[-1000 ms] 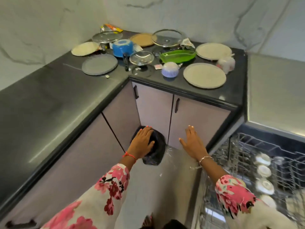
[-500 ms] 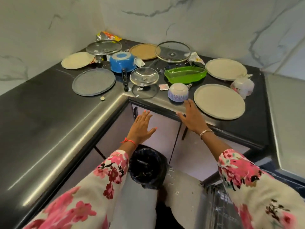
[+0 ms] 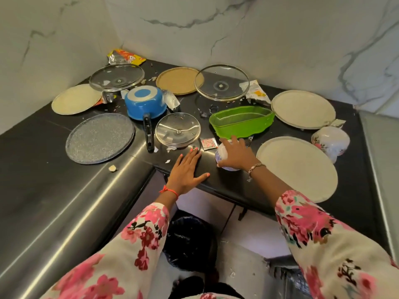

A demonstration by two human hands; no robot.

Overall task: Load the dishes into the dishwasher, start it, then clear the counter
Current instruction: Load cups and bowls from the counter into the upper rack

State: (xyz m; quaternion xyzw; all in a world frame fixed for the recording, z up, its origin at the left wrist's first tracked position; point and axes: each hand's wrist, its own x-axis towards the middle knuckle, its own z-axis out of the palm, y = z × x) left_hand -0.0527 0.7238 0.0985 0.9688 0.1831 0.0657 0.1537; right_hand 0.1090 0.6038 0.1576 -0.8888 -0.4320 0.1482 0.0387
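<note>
Small round white-and-blue bowl (image 3: 222,153) sits near the front edge of the black counter (image 3: 224,187), right hand (image 3: 237,156) curled over it, gripping. Left hand (image 3: 185,169) lies flat beside it, fingers straight. Green plastic tray (image 3: 241,120) is just behind.

head view, steeply down, close

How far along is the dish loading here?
Little looks done: plates, glass lids, the blue pot and the green tray crowd the counter. In hand: the right hand grips the small bowl; the left hand rests flat on the counter. Left: nearly all loading, starting, wrappers.
</note>
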